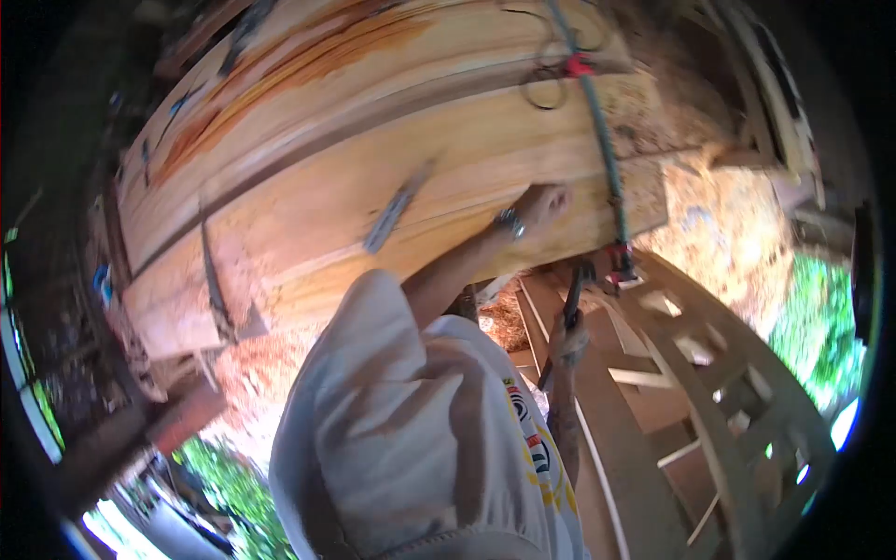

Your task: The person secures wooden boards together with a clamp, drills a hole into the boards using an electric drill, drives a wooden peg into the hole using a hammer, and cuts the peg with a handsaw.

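My left hand (543, 203), with a watch (510, 222) on its wrist, is curled closed over the near edge of a pale wooden board (345, 196). What its fingers hold, if anything, is hidden. Lower down, my right hand (569, 343) is wrapped round a black tool (573, 297) that looks like a hammer. The tool's upper end is close to the red lower end of a long green bar clamp (605, 140), which crosses the boards. A slim grey tool (397, 213) with a pale, blurred tip lies on the board, left of my left hand.
Another board with dark orange streaks (308, 70) lies beyond a dark gap. A wooden frame (691, 327) with cut openings stands at the right. Wood shavings (723, 233) cover the ground. A cable (541, 89) loops near the clamp.
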{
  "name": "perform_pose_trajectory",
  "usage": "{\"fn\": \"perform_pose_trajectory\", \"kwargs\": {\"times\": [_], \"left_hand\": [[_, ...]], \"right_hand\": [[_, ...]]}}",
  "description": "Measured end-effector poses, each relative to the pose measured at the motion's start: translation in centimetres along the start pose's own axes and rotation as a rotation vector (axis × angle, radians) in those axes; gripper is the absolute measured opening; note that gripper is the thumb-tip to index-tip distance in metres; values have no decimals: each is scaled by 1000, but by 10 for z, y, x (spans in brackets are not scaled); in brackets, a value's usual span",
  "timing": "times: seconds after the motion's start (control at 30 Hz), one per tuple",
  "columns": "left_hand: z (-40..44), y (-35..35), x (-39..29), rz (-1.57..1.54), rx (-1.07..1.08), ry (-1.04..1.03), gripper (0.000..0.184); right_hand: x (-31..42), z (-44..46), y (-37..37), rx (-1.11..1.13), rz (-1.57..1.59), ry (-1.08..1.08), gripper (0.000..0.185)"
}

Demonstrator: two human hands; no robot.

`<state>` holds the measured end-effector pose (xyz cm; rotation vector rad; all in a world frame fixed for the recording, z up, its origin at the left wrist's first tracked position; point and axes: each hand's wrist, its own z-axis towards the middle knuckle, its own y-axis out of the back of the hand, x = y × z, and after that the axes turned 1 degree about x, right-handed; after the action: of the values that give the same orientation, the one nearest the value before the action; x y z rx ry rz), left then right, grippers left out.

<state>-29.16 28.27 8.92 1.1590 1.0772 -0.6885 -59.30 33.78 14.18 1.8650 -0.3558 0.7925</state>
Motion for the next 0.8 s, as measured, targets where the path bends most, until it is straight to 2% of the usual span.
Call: {"fn": "perform_pose_trajectory", "kwargs": {"times": [0.07,0.13,0.2,0.23,0.27,0.3,0.33,0.4,0.47,0.53,0.6,0.63,0.67,0.73,0.8], "left_hand": [[-96,24,-2,-148,-15,273,10],[-183,49,13,-87,-216,202,11],[-248,98,10,-11,-371,362,14],[-283,100,60,-359,-629,328,17],[-310,139,60,-161,-732,507,19],[-336,172,65,-274,-896,503,22],[-371,200,84,-32,-978,431,22],[-447,235,113,-221,-1261,529,20],[-535,247,156,-134,-1451,679,21],[-630,245,195,43,-1464,835,22],[-745,237,287,313,-1499,870,24],[-761,228,289,443,-1577,871,24],[-776,220,290,575,-1655,878,25],[-820,213,282,120,-1572,1057,34],[-823,194,274,102,-1571,987,40]], "right_hand": [[-4,-12,-29,77,-32,-39,38],[-3,-13,-58,20,-8,110,45],[1,6,-84,-9,19,236,49],[16,19,-81,160,-135,132,53],[14,32,-95,108,-157,227,53],[12,46,-115,57,-172,326,52],[11,61,-136,8,-180,427,52],[24,81,-173,13,-4,418,48],[66,84,-172,154,-40,521,46],[83,81,-163,225,-69,617,43],[88,79,-154,241,-88,731,40],[82,70,-153,202,-27,792,34],[72,59,-149,239,-23,747,32],[40,32,-140,322,-7,661,28],[-59,29,-160,310,-283,870,30]]}}
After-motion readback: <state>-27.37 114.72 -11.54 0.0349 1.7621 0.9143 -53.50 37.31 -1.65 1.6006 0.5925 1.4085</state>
